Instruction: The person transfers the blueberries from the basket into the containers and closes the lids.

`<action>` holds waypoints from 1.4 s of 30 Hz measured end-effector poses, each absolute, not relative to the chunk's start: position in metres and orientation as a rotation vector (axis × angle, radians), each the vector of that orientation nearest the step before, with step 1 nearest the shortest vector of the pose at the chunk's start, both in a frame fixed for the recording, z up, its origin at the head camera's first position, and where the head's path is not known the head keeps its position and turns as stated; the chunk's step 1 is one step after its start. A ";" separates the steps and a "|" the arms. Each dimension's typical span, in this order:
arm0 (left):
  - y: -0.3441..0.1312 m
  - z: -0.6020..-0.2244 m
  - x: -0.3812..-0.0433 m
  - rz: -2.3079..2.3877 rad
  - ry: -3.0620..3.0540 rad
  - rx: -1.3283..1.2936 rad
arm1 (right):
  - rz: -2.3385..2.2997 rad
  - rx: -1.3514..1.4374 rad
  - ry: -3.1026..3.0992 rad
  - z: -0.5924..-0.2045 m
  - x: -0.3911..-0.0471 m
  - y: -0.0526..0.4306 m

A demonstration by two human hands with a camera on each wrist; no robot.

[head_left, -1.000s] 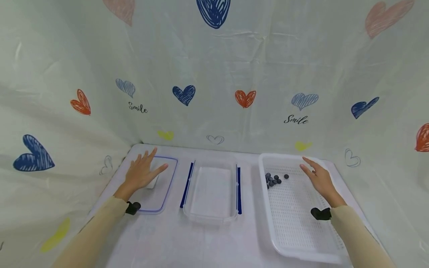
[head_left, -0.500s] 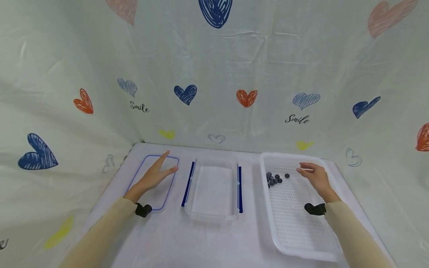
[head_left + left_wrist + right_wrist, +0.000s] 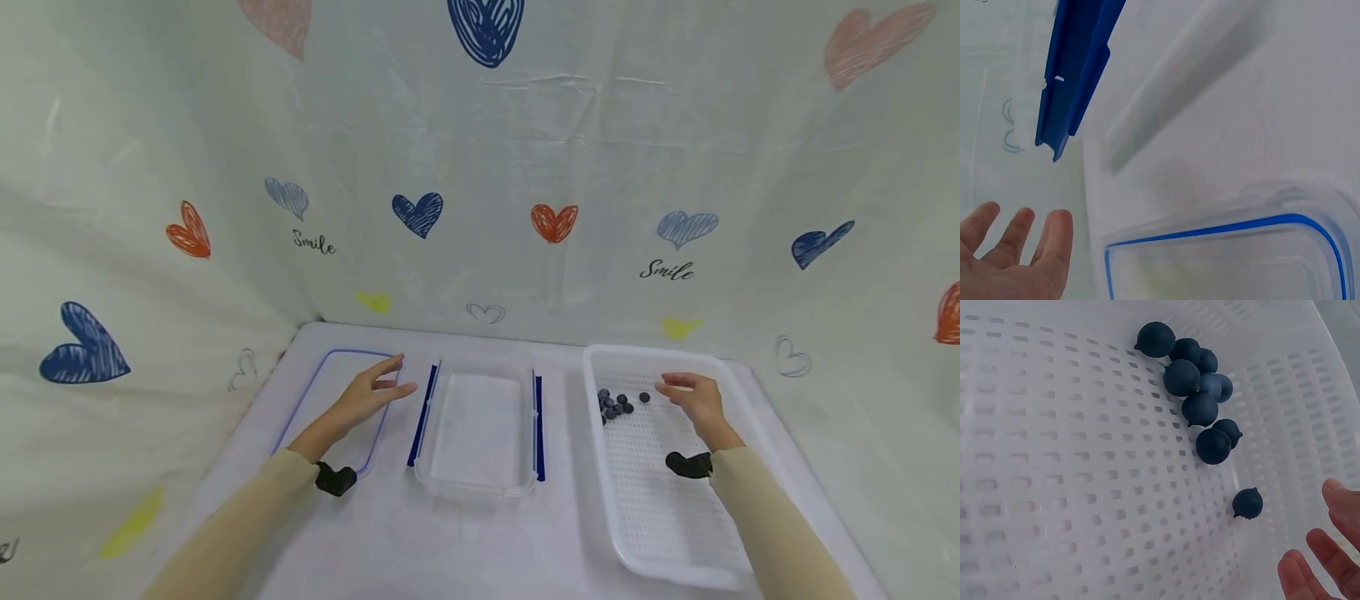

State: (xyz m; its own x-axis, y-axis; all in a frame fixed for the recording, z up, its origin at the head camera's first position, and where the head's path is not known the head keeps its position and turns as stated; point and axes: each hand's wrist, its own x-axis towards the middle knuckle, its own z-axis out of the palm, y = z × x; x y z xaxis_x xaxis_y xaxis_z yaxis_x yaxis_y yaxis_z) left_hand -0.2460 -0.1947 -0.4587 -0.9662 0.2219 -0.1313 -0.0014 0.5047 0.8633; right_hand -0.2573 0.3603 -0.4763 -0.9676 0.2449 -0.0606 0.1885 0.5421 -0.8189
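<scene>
In the head view my left hand (image 3: 367,398) hovers over the right side of a clear lid (image 3: 341,421) with a blue seal, its fingers spread and holding nothing. To the right of the lid is a clear plastic food container (image 3: 480,429) with dark blue side flaps (image 3: 1079,69) hanging outward. Above a white perforated basket (image 3: 660,500) hangs my right hand (image 3: 697,404), fingers slightly bent, thumb apart, nothing held. Several dark blueberries (image 3: 1200,409) lie clustered along the basket's left wall. One separate blueberry (image 3: 1247,503) lies nearest the right fingers (image 3: 1332,559).
A white cloth covers the table (image 3: 450,550). Behind it and at the sides hangs a pale curtain (image 3: 480,150) printed with hearts. The basket's raised rim (image 3: 606,517) stands between the container and the blueberries.
My left hand has moved right across the lid toward the container. The right hand has drifted left and slightly down, nearer the single blueberry, its fingers bending a little more. The blueberries lie as before.
</scene>
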 end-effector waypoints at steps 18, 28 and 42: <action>-0.166 -0.459 -0.237 1.666 2.392 0.241 | 1.463 -0.397 -2.662 -0.497 -0.263 0.344; -0.156 -0.465 -0.236 1.666 2.378 0.239 | 1.381 -0.447 -2.662 -0.511 -0.264 0.340; -0.154 -0.473 -0.232 1.641 2.390 0.239 | 1.305 -0.451 -2.625 -0.519 -0.266 0.337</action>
